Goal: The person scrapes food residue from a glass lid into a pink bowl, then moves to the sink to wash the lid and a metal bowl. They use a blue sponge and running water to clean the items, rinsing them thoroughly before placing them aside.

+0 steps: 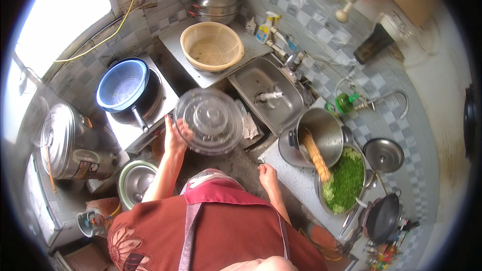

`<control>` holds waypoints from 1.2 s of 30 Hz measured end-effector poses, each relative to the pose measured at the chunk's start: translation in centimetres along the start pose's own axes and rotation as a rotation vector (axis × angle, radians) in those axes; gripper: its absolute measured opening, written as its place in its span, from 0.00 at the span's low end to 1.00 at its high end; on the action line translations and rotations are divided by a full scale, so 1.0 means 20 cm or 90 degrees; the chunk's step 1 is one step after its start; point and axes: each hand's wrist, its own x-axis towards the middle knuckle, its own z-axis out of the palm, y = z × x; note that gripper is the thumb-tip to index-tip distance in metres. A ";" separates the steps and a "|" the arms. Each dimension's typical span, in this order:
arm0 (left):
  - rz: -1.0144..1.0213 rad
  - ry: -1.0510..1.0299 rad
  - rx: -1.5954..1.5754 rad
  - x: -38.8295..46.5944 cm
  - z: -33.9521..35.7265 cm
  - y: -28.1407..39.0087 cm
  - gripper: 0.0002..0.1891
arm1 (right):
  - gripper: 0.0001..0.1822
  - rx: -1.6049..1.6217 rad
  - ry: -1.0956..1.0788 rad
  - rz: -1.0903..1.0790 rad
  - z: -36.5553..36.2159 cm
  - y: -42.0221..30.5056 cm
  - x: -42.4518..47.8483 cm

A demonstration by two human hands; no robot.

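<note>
My left hand grips the left rim of a round clear plastic vessel, seen with ringed ridges; I cannot tell whether it is a lid or a shallow bowl. Its far side reaches close to the steel sink. Beside the front of the right counter, my right hand is lowered with curled fingers and nothing visible in it. Nearest to that hand is a tall metal pot with a woody stalk or bundle leaning inside. Finely chopped greens fill a basin next to it.
A cream plastic basket sits left of the sink. On the stove, a blue basket rests in a black pan. A large steel pot stands far left. A wok and lid lie at right.
</note>
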 end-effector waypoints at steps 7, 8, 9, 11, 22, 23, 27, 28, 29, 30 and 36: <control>0.150 -0.120 -0.052 1.07 0.46 0.21 0.28 | 0.07 0.134 -0.078 -0.127 0.17 -0.21 0.63; 0.175 -0.066 -0.072 1.20 0.57 0.21 0.25 | 0.06 0.133 -0.072 -0.100 0.18 -0.24 0.70; 0.204 -0.010 -0.094 1.29 0.68 0.20 0.22 | 0.06 0.130 -0.070 -0.076 0.18 -0.29 0.76; 0.374 0.026 0.510 1.47 0.68 0.22 0.13 | 0.06 0.147 -0.068 -0.040 0.18 -0.35 0.87; 0.409 0.199 0.661 1.64 0.45 0.23 0.24 | 0.08 0.099 0.040 0.024 0.14 -0.25 1.23; 0.432 0.279 0.700 1.63 0.40 0.21 0.25 | 0.09 0.080 0.037 0.034 0.11 -0.24 1.25; 0.252 0.408 0.490 1.52 0.25 0.08 0.35 | 0.13 0.064 0.107 0.109 0.02 -0.19 1.45; 0.224 0.453 0.434 1.48 0.28 0.00 0.25 | 0.14 0.074 0.143 0.138 0.02 -0.17 1.53; 0.130 0.449 0.388 1.45 0.24 -0.07 0.20 | 0.16 0.123 0.208 0.175 0.02 -0.13 1.63; 0.086 0.443 0.422 1.45 0.13 -0.16 0.16 | 0.16 0.189 0.301 0.202 0.08 -0.08 1.76; -0.221 0.052 0.529 1.30 0.69 -0.51 0.19 | 0.10 0.663 0.458 0.477 0.05 0.26 2.56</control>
